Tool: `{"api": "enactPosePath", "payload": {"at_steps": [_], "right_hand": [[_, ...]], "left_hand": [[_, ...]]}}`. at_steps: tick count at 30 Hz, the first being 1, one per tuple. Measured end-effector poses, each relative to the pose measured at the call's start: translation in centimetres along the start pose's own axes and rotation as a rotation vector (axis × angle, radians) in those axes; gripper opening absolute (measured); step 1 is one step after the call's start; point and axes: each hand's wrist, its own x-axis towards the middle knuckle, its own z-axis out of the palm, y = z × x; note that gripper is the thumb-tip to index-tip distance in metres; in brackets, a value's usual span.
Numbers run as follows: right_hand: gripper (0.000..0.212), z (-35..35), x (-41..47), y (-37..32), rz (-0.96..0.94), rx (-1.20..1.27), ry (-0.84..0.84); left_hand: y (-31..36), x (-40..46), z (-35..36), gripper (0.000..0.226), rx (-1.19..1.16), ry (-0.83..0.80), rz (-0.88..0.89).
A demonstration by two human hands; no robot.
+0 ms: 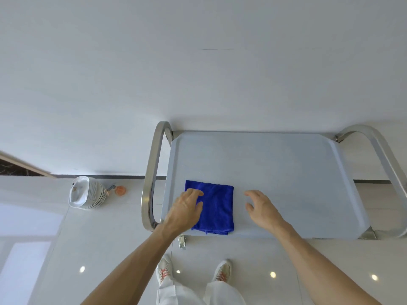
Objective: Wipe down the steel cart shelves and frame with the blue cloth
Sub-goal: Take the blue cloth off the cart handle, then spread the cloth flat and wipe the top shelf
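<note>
The steel cart's top shelf (286, 172) stands in front of me against a white wall, with a looped steel handle at its left end (152, 177) and another at its right end (383, 164). A folded blue cloth (220, 208) lies flat on the shelf's near left part. My left hand (187, 208) rests over the cloth's left edge, fingers relaxed and spread. My right hand (262, 208) hovers just right of the cloth, fingers loosely curved, holding nothing. The lower shelves are hidden under the top one.
A stack of white plates or bowls (86, 192) sits on the floor by the wall at left, with a small orange object (120, 190) beside it. A cart caster (182, 242) shows under the near edge. My feet (193, 271) stand on glossy tile.
</note>
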Motion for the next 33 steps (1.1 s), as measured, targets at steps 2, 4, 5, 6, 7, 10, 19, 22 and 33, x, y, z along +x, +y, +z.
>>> {"api": "enactPosePath", "payload": {"at_steps": [2, 4, 5, 6, 7, 10, 19, 22, 33], "right_hand": [[0.049, 0.9, 1.1, 1.2, -0.044, -0.172, 0.047], [0.053, 1.5, 2.3, 1.9, -0.054, -0.305, 0.086], [0.055, 1.8, 2.9, 2.2, -0.060, -0.347, 0.103], [0.056, 2.2, 3.4, 2.5, -0.067, -0.378, 0.117], [0.056, 2.7, 3.8, 2.7, -0.069, -0.395, 0.126], [0.057, 4.9, 4.3, 3.8, -0.062, -0.420, 0.166], [0.057, 8.5, 5.3, 6.2, -0.118, -0.444, 0.366], [0.058, 8.7, 4.8, 6.1, -0.111, -0.417, 0.371], [0.058, 9.1, 5.2, 6.6, -0.137, -0.432, 0.437]], "left_hand": [[0.4, 1.0, 1.7, 0.042, 0.076, 0.000, 0.049], [0.7, 2.2, 3.2, 0.048, 0.156, -0.002, 0.078], [0.9, 2.7, 3.9, 0.050, 0.201, 0.000, 0.092], [1.0, 3.3, 4.7, 0.052, 0.243, 0.004, 0.109], [1.2, 3.8, 5.5, 0.054, 0.277, 0.009, 0.122], [1.4, 5.5, 8.0, 0.061, 0.352, -0.004, 0.100], [-2.9, 2.1, 13.9, 0.063, 0.457, 0.104, 0.036], [-4.8, -0.3, 13.3, 0.064, 0.474, 0.109, -0.014], [-5.2, 11.9, 8.8, 0.066, 0.402, 0.251, -0.290]]}}
